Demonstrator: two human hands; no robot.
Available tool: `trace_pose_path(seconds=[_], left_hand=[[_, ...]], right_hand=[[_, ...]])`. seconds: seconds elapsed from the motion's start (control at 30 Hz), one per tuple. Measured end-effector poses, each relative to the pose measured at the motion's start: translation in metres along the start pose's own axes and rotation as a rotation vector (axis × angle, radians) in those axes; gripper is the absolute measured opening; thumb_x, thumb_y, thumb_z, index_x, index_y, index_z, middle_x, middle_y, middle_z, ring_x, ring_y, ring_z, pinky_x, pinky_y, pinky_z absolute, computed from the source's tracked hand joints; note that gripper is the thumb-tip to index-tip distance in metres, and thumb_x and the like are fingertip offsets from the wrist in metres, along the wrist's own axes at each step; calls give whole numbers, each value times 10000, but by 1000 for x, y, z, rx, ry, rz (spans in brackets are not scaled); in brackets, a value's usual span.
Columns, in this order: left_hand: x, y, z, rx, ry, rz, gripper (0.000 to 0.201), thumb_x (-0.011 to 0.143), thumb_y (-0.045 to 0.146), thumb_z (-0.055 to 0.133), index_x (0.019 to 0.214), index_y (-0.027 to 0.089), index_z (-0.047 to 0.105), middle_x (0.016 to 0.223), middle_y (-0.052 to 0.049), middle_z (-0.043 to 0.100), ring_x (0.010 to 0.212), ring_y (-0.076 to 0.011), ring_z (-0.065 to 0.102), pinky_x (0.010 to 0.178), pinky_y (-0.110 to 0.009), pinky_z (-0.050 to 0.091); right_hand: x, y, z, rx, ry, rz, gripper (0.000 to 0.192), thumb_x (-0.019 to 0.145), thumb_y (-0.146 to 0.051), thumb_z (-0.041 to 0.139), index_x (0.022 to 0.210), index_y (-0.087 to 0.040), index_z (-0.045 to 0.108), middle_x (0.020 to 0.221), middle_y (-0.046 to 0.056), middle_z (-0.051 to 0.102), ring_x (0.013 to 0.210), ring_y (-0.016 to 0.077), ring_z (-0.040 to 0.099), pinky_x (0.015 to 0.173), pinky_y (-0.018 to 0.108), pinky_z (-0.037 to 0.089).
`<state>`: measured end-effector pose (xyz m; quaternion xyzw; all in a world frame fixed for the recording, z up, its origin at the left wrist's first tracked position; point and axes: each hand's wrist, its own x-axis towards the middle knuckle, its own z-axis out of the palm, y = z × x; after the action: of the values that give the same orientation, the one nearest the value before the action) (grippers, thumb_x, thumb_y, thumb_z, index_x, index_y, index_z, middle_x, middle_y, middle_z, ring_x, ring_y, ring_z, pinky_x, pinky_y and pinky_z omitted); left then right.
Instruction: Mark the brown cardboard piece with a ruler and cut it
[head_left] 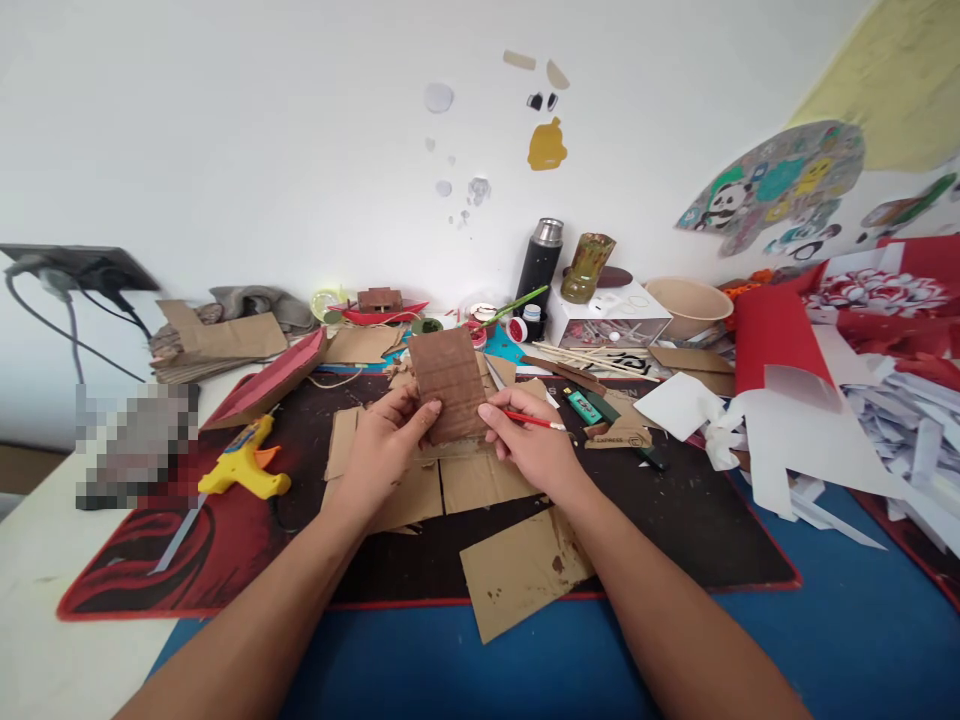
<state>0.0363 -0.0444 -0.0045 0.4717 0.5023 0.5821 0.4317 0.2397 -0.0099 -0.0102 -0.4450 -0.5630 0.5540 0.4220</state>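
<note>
On the dark mat [675, 520], a yellow glue gun [244, 465] lies set aside at left; a brown cardboard piece [450, 385] is pinched upright by the left hand [382, 450] and steadied by the right hand [529, 445], whose fingers clamp a red pencil [534, 420], so both faces can be viewed.

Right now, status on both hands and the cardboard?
Left hand and right hand both grip the brown corrugated cardboard rectangle, held upright. Right also pinches a red pencil. Loose flat cardboard sheets lie beneath; yellow glue gun off left.
</note>
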Motion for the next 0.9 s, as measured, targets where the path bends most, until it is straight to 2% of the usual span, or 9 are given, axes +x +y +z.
trace_pose_path(seconds=[0.13, 0.27, 0.4, 0.57, 0.7, 0.9], left_hand=[[-1, -1, 3, -8, 4, 23, 415, 800, 565, 923, 1007, 221, 820, 918, -46, 782, 760, -179, 610, 648, -296, 506], [-1, -1, 5, -16, 12, 35, 404, 815, 561, 906, 998, 214, 811, 877, -34, 753, 702, -160, 560, 603, -286, 471], [-2, 7, 1, -24, 33, 54, 369, 829, 518, 905, 1012, 215, 801, 849, -14, 721, 678, -147, 536, 584, -276, 449], [-2, 15, -2, -43, 33, 52, 375, 802, 535, 917, 926, 210, 778, 793, 0, 679, 621, -129, 480, 540, -274, 413], [-4, 16, 0, 26, -36, 7, 375, 798, 551, 910, 911, 213, 793, 771, -6, 680, 615, -140, 504, 535, -283, 422], [-5, 13, 2, 78, -50, -10, 391, 780, 555, 909, 964, 224, 811, 834, -29, 744, 662, -166, 560, 560, -284, 446]], right_hand=[[1, 2, -1, -7, -2, -10, 384, 858, -611, 809, 876, -245, 693, 640, -37, 671, 455, 107, 541, 443, 237, 371], [0, 1, -1, 20, -4, -37, 411, 862, -627, 829, 877, -242, 687, 638, -38, 674, 449, 101, 537, 444, 235, 377], [-2, -5, -1, 81, -49, -15, 517, 858, -727, 836, 876, -241, 661, 656, -23, 695, 473, 107, 572, 440, 224, 368], [-3, -11, -2, 141, -75, -27, 648, 840, -871, 784, 891, -234, 673, 676, -7, 702, 481, 117, 583, 425, 226, 350], [-3, -9, -3, 81, -77, -30, 588, 883, -825, 778, 899, -248, 671, 529, -48, 604, 441, 123, 521, 445, 240, 361], [0, 0, -2, -21, -19, -54, 449, 902, -689, 795, 861, -259, 678, 523, -68, 558, 444, 126, 527, 435, 241, 321]])
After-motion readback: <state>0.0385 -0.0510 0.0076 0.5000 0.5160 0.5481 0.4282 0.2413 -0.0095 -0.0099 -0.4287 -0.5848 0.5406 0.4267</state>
